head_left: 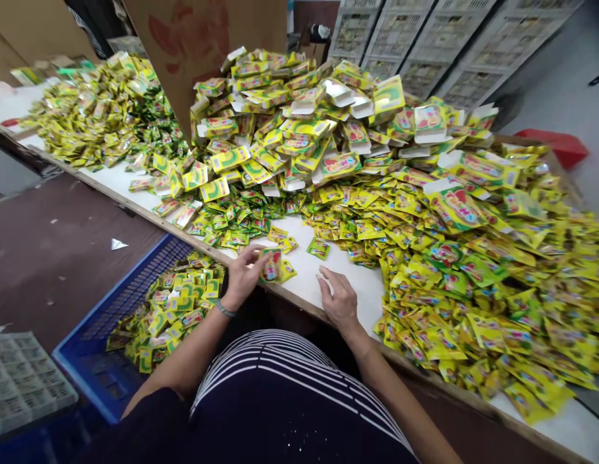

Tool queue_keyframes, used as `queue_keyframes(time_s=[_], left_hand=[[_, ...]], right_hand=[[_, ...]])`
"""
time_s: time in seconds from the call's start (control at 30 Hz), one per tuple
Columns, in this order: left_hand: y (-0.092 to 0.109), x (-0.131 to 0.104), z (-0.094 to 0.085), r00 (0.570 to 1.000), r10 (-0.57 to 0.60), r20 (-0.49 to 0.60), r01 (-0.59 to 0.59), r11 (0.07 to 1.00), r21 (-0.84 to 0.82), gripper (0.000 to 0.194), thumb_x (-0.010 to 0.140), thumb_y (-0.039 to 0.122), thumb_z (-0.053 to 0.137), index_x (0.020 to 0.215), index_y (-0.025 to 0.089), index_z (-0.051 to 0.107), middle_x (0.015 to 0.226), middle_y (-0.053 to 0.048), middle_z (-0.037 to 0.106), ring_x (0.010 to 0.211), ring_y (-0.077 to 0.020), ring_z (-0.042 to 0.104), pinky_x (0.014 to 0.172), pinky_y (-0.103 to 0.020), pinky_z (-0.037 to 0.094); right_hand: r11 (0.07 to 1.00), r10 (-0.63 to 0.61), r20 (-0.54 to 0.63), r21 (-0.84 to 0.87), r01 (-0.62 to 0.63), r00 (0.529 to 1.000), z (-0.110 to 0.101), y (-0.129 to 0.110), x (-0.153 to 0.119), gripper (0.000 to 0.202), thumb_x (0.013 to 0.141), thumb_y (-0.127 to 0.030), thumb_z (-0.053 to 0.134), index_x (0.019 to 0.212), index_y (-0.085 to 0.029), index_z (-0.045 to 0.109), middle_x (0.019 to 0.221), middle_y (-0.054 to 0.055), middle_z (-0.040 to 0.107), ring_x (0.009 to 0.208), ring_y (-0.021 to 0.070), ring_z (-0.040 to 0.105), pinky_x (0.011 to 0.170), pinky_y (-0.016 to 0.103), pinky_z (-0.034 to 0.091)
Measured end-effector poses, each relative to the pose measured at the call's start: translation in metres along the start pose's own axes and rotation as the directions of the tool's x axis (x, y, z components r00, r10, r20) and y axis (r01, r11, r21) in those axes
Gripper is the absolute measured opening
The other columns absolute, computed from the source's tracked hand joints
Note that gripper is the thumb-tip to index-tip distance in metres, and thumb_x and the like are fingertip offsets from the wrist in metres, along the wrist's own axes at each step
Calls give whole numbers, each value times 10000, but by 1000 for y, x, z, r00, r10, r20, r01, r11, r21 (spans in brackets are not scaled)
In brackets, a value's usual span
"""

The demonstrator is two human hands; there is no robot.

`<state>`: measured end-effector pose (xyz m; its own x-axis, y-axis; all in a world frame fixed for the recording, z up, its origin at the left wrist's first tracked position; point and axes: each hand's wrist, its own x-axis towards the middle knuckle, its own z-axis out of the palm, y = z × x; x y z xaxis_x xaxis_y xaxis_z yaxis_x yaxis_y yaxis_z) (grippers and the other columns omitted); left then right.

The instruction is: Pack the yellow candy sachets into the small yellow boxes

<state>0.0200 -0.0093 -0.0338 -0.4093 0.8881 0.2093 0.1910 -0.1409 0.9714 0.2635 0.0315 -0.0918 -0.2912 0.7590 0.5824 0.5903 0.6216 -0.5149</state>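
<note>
My left hand (pixel 245 276) grips a small yellow-green printed box (pixel 270 265) at the table's front edge, thumb and fingers pinching its left side. A yellow sachet (pixel 287 271) shows just right of the box; I cannot tell whether it touches it. Over the white tabletop (pixel 304 283) hovers my right hand (pixel 339 298), fingers slightly bent and apart, with nothing visible in them. A green sachet (pixel 319 248) lies beyond its fingertips. Further yellow sachets (pixel 278 234) lie on the table just behind the held box.
Open-flapped boxes (pixel 299 129) are heaped at the back. Loose yellow sachets (pixel 473 303) pile up on the right. A blue crate (pixel 113 296) of filled boxes stands below on my left. A large cardboard carton (pixel 207 38) rises behind; stacked white crates (pixel 406 38) stand farther back.
</note>
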Motion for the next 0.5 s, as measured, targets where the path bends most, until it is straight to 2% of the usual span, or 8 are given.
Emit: queue_keyframes(time_s=[0.07, 0.13, 0.23, 0.3, 0.4, 0.5], left_hand=[[8, 2, -39, 987, 16, -158, -5, 997, 71, 349, 798, 432, 716, 1031, 183, 641, 710, 16, 650, 603, -101, 593, 579, -204, 477], [12, 4, -80, 952, 23, -306, 42, 978, 204, 374, 784, 440, 714, 1044, 182, 634, 711, 20, 643, 608, -102, 593, 583, -202, 473], [12, 3, -138, 882, 37, -470, 185, 890, 418, 368, 769, 433, 698, 1029, 178, 647, 773, -3, 671, 664, -125, 623, 618, -219, 482], [7, 0, -171, 831, 53, -553, 296, 799, 523, 341, 772, 412, 677, 1019, 177, 661, 815, -20, 688, 701, -142, 638, 649, -237, 488], [-1, -6, -204, 761, 42, -647, 460, 669, 584, 300, 777, 362, 653, 1013, 179, 672, 857, -40, 698, 758, -173, 650, 697, -270, 489], [-8, -16, -219, 697, 1, -717, 599, 548, 584, 264, 756, 329, 671, 978, 186, 670, 854, -56, 689, 819, -221, 646, 772, -331, 487]], right_hand=[[998, -66, 35, -6, 66, 997, 1, 0, 0, 268, 987, -272, 495, 1138, -168, 690, 1050, 122, 751, 956, 247, 682, 873, 420, 556], [996, -84, 61, -10, 84, 995, 2, -1, -1, 263, 986, -267, 487, 1087, -165, 708, 1034, 124, 751, 952, 254, 673, 869, 423, 551], [998, -55, 98, -14, 57, 994, 1, -1, -2, 264, 978, -275, 485, 1025, -176, 725, 1006, 122, 749, 940, 264, 658, 864, 430, 535], [999, -42, 128, -9, 43, 991, 0, -1, -3, 264, 973, -272, 482, 998, -187, 730, 993, 115, 746, 938, 263, 645, 870, 427, 519], [999, -47, 173, -15, 50, 984, -2, 0, -5, 269, 968, -255, 468, 946, -187, 727, 978, 113, 740, 931, 259, 625, 875, 412, 491], [997, -55, 196, -41, 64, 979, -5, -1, -7, 282, 972, -250, 459, 883, -180, 718, 932, 118, 734, 897, 259, 614, 864, 405, 468]])
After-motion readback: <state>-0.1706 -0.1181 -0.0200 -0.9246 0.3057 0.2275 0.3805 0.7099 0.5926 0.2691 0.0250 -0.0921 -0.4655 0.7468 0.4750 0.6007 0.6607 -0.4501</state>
